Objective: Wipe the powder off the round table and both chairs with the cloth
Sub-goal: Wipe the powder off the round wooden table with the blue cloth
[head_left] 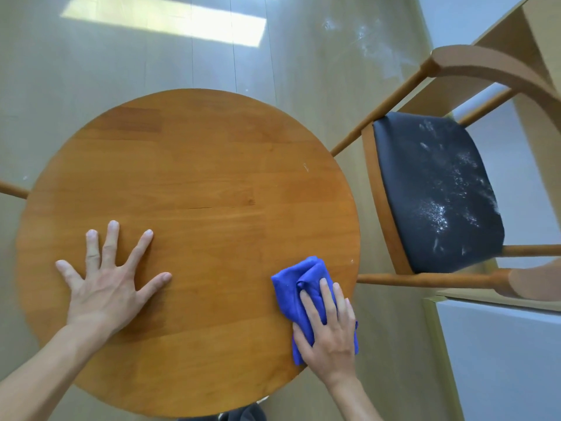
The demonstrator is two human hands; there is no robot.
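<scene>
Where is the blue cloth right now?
In the head view, the blue cloth lies at the near right edge of the round table, pressed flat under the right hand, close to the powder-dusted chair.

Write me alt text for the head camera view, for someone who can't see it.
Seen from above, a person's right hand presses a blue cloth onto the near right edge of a round wooden table, while the left hand lies flat and spread on the tabletop. Beside the table on the right, a wooden chair's dark seat is dusted with white powder.
</scene>
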